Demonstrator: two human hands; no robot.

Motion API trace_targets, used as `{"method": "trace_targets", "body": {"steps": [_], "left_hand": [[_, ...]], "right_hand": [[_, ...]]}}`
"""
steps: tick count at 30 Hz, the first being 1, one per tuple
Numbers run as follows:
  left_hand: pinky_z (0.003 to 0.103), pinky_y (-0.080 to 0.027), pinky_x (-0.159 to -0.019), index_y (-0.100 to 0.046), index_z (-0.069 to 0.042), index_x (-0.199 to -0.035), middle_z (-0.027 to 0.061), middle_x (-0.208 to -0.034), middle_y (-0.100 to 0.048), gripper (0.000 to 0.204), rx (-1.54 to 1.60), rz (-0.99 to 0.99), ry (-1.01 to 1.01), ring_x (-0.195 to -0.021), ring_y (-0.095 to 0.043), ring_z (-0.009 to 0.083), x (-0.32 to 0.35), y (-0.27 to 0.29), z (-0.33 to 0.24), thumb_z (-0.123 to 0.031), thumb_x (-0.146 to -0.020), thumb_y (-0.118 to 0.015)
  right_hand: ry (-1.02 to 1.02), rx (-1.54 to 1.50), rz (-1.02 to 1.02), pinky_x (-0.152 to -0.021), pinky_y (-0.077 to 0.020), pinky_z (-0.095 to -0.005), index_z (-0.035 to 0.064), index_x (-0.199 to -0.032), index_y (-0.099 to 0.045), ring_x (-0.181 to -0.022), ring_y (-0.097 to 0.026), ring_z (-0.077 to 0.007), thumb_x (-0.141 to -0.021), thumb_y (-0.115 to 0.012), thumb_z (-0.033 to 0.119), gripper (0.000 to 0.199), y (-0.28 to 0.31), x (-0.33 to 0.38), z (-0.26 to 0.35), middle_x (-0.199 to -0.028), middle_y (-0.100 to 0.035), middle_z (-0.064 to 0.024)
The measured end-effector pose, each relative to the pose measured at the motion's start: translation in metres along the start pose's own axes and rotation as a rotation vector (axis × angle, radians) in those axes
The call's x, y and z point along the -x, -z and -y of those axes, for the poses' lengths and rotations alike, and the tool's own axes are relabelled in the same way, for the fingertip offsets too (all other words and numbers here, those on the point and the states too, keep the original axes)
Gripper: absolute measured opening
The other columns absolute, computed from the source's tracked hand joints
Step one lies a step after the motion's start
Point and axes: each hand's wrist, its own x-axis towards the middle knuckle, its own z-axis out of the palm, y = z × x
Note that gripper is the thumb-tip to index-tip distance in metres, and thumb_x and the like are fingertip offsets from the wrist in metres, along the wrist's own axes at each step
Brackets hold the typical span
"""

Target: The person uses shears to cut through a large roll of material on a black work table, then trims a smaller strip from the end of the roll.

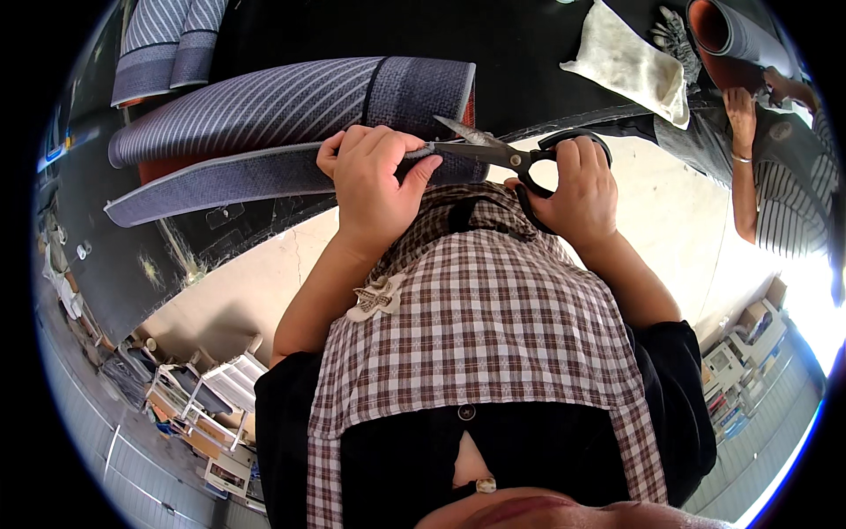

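My left hand (374, 176) grips the end of a long grey ribbed strip of mat material (229, 181) that runs off to the left. My right hand (577, 189) holds black-handled scissors (502, 154), whose blades are apart and point left at the strip's end beside my left thumb. Just behind the strip lies a rolled grey striped mat (282, 106) with an orange underside. A checked apron (480, 326) covers my front below both hands.
The black worktable (520, 53) carries a white cloth (630, 62) at the back right. Another person's arm (742, 159) reaches to a rolled mat (727, 31) at the far right. More striped mats (167, 48) lie top left. Shelving and boxes stand on the floor.
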Motion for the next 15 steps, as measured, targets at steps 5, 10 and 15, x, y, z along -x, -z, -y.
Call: {"method": "trace_targets", "body": {"steps": [5,10,15], "left_hand": [[0.04,-0.032,-0.095,-0.07,-0.012,-0.086,-0.0028,-0.081,-0.067,0.022,-0.026,-0.055,-0.014,-0.084,-0.059,0.0186,-0.0005,-0.0009,-0.0015,-0.026,-0.079,-0.085],[0.041,-0.032,-0.094,-0.069,-0.012,-0.085,-0.0028,-0.08,-0.066,0.022,-0.041,-0.062,-0.033,-0.083,-0.059,0.0183,0.003,-0.0038,-0.0024,-0.026,-0.078,-0.085],[0.041,-0.031,-0.094,-0.069,-0.012,-0.083,-0.0034,-0.078,-0.066,0.022,-0.05,-0.054,-0.034,-0.083,-0.059,0.0179,0.0026,-0.0041,-0.0025,-0.026,-0.078,-0.086]], "right_hand": [[0.052,0.022,-0.01,-0.056,-0.0512,-0.0349,0.0088,-0.083,-0.061,-0.072,-0.062,-0.0222,-0.069,-0.089,0.05,0.052,0.0041,-0.0019,-0.001,-0.08,-0.059,-0.0026],[0.067,-0.014,0.042,-0.054,-0.0517,-0.0333,0.0083,-0.081,-0.063,-0.066,-0.063,-0.0201,-0.068,-0.091,0.049,0.051,0.0,0.0049,-0.0082,-0.075,-0.061,-0.0019],[-0.04,-0.09,0.144,-0.055,-0.0506,-0.0347,0.008,-0.08,-0.062,-0.064,-0.063,-0.022,-0.068,-0.091,0.048,0.051,0.004,0.002,-0.0014,-0.073,-0.06,-0.0028]]}}
